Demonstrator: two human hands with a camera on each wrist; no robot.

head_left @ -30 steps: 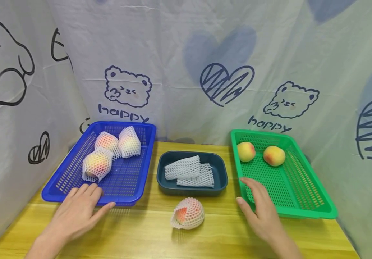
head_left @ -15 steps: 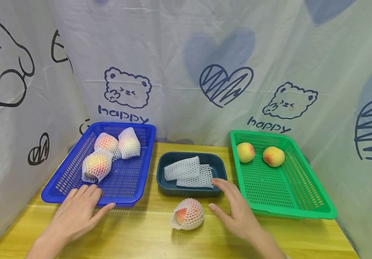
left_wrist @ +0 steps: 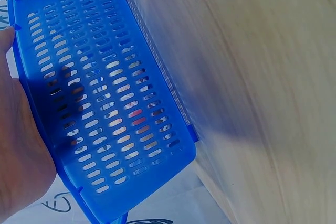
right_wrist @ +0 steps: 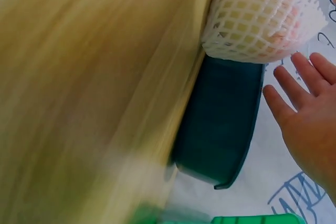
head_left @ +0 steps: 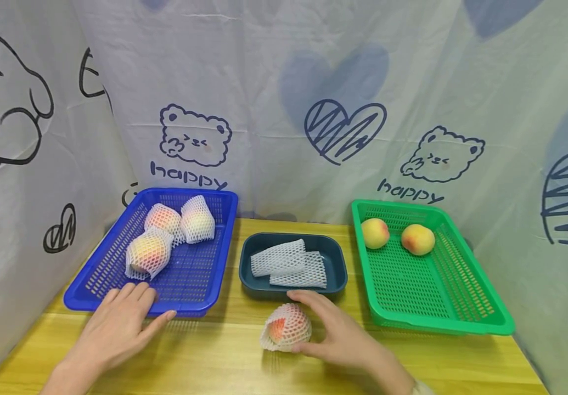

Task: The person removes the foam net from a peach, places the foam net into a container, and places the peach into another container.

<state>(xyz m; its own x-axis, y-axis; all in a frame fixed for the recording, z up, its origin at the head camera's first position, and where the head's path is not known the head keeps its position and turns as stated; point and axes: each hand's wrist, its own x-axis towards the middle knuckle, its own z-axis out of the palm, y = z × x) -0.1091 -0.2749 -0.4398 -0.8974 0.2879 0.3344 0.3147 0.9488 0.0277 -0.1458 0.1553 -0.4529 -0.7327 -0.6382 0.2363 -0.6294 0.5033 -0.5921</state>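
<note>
My left hand [head_left: 118, 326] grips the front rim of the blue basket [head_left: 226, 241], fingers bent over inside and thumb along the rim. Their dark shapes show through its slotted wall in the left wrist view. My right hand [head_left: 340, 332] is open around the right side of a peach in a white foam net [head_left: 291, 327] on the table. The index finger reaches past its far side, and the thumb tip is at its near right edge. In the right wrist view, spread fingers [right_wrist: 294, 87] stand beside the netted peach [right_wrist: 257, 19], with nothing held.
Several netted peaches [head_left: 148, 252] lie in the blue basket. A dark teal tray [head_left: 335, 263] behind the loose peach holds two flat foam nets [head_left: 279, 258]. Two bare peaches [head_left: 418, 240] sit in the green basket [head_left: 461, 325] at right. A printed cloth [head_left: 264, 82] hangs behind.
My right hand has moved left from beside the green basket, past the front of the teal tray, to the netted peach. My left hand has stayed on the blue basket's rim.
</note>
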